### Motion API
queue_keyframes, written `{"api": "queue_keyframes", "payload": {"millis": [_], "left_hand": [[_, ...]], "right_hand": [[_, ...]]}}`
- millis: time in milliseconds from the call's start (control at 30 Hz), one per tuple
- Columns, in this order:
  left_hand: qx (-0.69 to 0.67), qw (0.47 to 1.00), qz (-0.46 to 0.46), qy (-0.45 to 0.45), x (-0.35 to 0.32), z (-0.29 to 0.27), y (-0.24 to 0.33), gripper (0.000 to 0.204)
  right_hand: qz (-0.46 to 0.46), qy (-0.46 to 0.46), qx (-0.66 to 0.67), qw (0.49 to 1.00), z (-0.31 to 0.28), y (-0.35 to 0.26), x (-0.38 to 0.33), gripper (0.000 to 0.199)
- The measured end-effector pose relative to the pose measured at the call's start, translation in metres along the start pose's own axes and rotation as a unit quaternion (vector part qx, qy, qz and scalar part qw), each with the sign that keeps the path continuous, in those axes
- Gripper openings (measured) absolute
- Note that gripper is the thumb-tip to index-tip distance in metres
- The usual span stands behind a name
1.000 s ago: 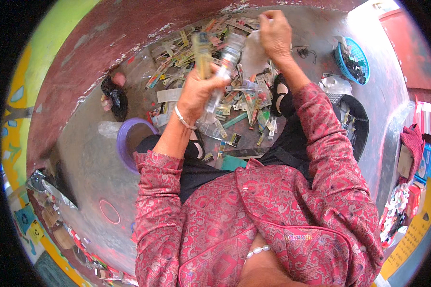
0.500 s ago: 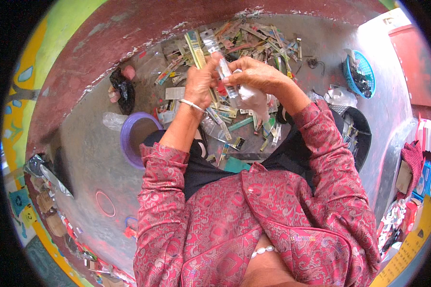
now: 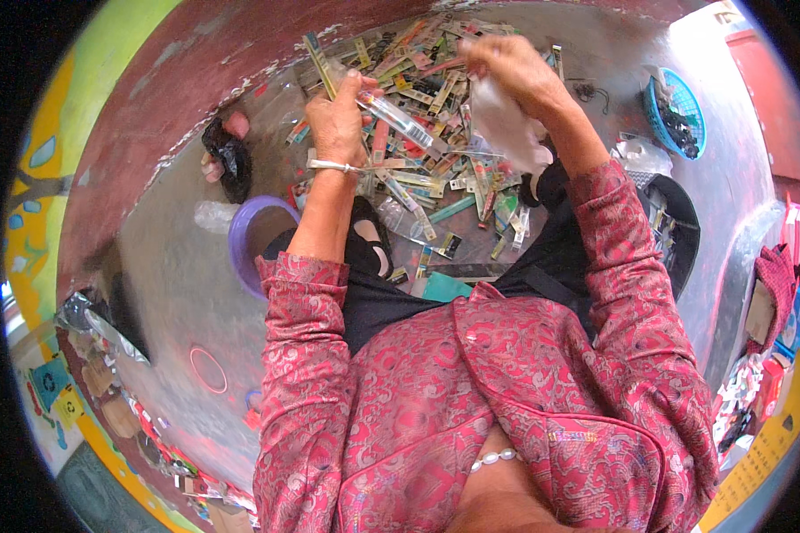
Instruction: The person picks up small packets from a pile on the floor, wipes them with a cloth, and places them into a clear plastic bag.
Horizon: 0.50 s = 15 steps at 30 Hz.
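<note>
My left hand [image 3: 336, 124], with a pale bangle at its wrist, is closed around long narrow packets. A yellow-green packet [image 3: 317, 60] sticks up past the fingers, and a clear plastic packet [image 3: 404, 122] with a barcode slants down to the right. My right hand [image 3: 514, 73] is raised to the right, apart from the packets, its fingers closed on a crumpled whitish cloth [image 3: 505, 129] that hangs below it. Motion smears this hand and the cloth a little. Under both hands spreads a loose pile of narrow packets [image 3: 436, 93] in many colours.
On the left stand a purple basin [image 3: 244, 253] and a black plastic bag [image 3: 231, 164]. A blue basket [image 3: 676, 124] with dark things in it and a black tub [image 3: 680, 235] holding packets are on the right. A pink ring [image 3: 209, 369] lies on the floor.
My hands have parted. The right has moved up and right with the cloth, while the left has shifted left, and the clear packet now slants down to the right.
</note>
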<state>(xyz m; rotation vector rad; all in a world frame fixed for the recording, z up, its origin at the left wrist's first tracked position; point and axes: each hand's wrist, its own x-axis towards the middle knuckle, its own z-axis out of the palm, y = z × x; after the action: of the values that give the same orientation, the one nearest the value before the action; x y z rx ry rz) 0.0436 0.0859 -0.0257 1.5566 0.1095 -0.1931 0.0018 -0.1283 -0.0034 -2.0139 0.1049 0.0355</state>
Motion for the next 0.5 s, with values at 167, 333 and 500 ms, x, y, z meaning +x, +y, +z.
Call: {"api": "queue_keyframes", "payload": {"millis": [167,333,500], "left_hand": [[-0.007,0.995,-0.102,-0.001,-0.010,0.029,-0.015,0.023],[-0.282,0.930,-0.221,-0.078,0.004,0.018,-0.026,0.018],[-0.271,0.957,-0.101,-0.020,0.023,-0.015,-0.003,0.028]], "right_hand": [[-0.137,0.256,-0.002,0.957,0.063,-0.017,0.001,0.025],[-0.291,0.175,-0.253,0.906,0.082,0.005,-0.011,0.016],[-0.195,0.130,-0.366,0.901,0.035,0.013,-0.015,0.023]]}}
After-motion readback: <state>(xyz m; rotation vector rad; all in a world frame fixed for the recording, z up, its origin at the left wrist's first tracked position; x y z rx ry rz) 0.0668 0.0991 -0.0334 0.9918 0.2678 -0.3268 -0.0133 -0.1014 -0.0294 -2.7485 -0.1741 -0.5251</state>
